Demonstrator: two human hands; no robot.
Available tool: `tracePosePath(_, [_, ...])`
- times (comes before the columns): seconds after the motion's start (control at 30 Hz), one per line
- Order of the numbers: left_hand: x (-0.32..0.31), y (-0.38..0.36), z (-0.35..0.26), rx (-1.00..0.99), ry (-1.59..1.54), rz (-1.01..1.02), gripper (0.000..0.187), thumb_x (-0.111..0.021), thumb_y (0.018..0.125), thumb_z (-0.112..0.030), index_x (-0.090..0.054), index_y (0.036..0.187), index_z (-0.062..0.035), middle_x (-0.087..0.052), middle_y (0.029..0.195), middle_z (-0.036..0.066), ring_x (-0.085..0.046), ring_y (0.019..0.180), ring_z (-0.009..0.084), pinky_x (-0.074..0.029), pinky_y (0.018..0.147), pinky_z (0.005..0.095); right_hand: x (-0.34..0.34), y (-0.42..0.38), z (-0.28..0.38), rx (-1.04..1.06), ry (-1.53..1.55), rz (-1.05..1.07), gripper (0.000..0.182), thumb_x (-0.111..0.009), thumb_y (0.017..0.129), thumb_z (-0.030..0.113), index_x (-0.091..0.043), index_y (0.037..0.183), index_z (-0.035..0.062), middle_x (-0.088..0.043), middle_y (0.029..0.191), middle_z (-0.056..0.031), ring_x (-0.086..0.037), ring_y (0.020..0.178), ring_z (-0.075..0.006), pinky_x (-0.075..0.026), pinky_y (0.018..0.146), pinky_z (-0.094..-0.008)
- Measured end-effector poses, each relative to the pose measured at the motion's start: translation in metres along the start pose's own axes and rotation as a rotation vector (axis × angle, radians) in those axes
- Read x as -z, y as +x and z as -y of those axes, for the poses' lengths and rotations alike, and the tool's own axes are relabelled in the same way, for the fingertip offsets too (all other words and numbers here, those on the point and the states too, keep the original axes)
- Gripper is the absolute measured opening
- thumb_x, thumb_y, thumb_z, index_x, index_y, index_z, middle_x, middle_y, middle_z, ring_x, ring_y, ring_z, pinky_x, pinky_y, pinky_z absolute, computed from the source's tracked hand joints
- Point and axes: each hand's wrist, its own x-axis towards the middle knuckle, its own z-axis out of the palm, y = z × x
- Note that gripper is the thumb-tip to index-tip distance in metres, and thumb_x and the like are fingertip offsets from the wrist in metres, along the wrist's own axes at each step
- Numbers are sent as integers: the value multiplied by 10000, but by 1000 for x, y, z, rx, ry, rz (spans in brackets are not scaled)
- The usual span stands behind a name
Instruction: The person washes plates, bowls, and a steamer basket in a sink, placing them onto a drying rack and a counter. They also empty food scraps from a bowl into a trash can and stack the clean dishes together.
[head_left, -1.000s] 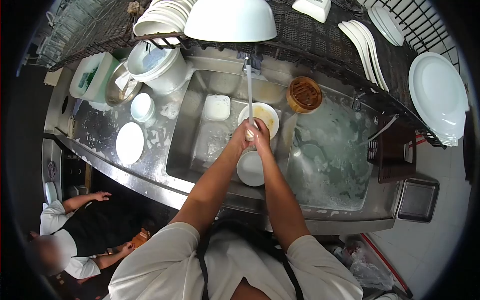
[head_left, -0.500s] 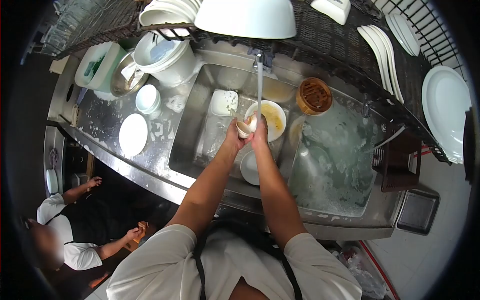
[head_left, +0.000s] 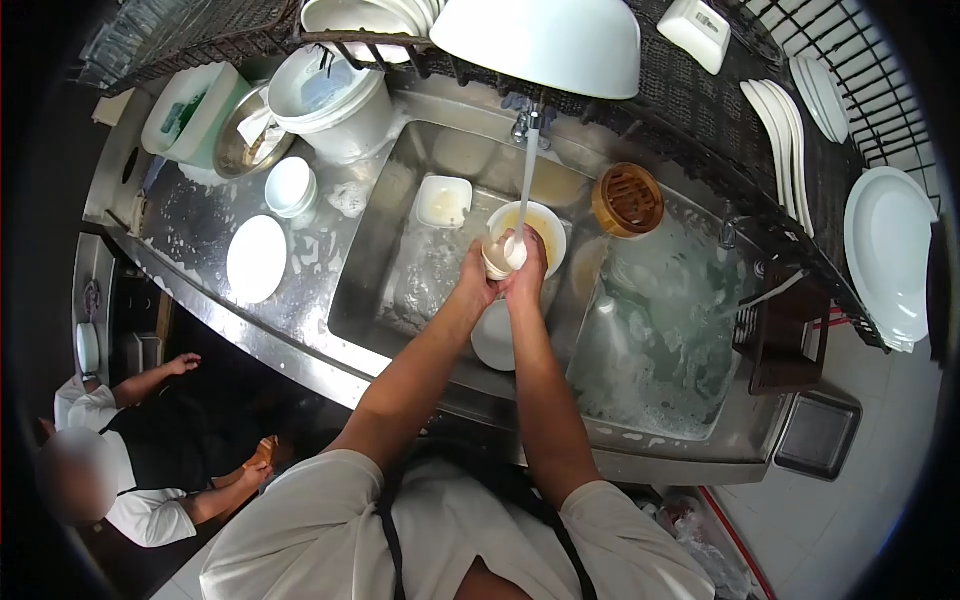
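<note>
Over the left sink basin, my left hand (head_left: pixel 476 272) is wrapped round a small stack of cream-coloured cups (head_left: pixel 494 260). My right hand (head_left: pixel 528 274) is closed on a small white dish (head_left: pixel 515 252) held against those cups. Running water from the tap (head_left: pixel 533 122) falls onto the dish. Partly covered by my hands, a round white bowl (head_left: pixel 556 238) with yellowish liquid stands just behind them. A square white dish (head_left: pixel 444 202) lies to the left in the basin, and a pale round plate (head_left: pixel 493 338) sits under my forearms.
The right basin (head_left: pixel 650 340) holds cloudy, foamy water. A bamboo steamer (head_left: pixel 628 200) rests on the divider. A white plate (head_left: pixel 256 260), stacked bowls (head_left: pixel 290 188) and a bucket (head_left: pixel 340 115) stand on the left counter. A rack (head_left: pixel 680 130) with dishes overhangs the back. Another person (head_left: pixel 160 450) is at the lower left.
The white dish and cups have turned in my hands, and the stream now lands on the dish. The square dish shows fewer scraps. The other person's hands have shifted. The view has moved slightly.
</note>
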Motion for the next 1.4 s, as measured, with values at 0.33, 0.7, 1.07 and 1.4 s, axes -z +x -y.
tracePosePath(0.33, [-7, 53, 31, -35, 277, 108, 505, -498, 942, -516, -552, 1285, -151, -634, 1197, 93, -649, 1040, 279, -577, 777, 463, 22, 8, 13, 294, -906, -2, 441, -736, 853, 342, -610, 1128, 21, -657, 1073, -103, -614, 927, -235, -479, 866, -339])
tracePosePath(0.7, [13, 38, -2, 65, 46, 158, 430, -358, 993, -384, -560, 1251, -106, -660, 1141, 116, -658, 1034, 289, -575, 829, 476, 12, 13, -5, 111, -482, 66, 403, -759, 856, 305, -611, 1110, 30, -646, 1034, -73, -598, 969, -168, -468, 869, -294])
tracePosePath(1.07, [-22, 67, 12, 3, 528, 240, 436, -377, 999, -382, -529, 1284, -90, -673, 1108, 125, -689, 980, 316, -609, 665, 512, 28, -8, 35, -24, -116, -159, 464, -725, 877, 271, -545, 1269, 100, -604, 1200, -55, -596, 1082, -217, -513, 845, -336])
tracePosePath(1.4, [-26, -44, -39, -858, 1690, -237, 501, -551, 907, -494, -624, 1141, -57, -698, 1017, 198, -682, 904, 381, -531, 810, 498, 10, 22, -14, -526, 239, 257, 462, -495, 970, 419, -564, 1287, 89, -615, 1266, -122, -572, 1202, -300, -464, 1024, -486])
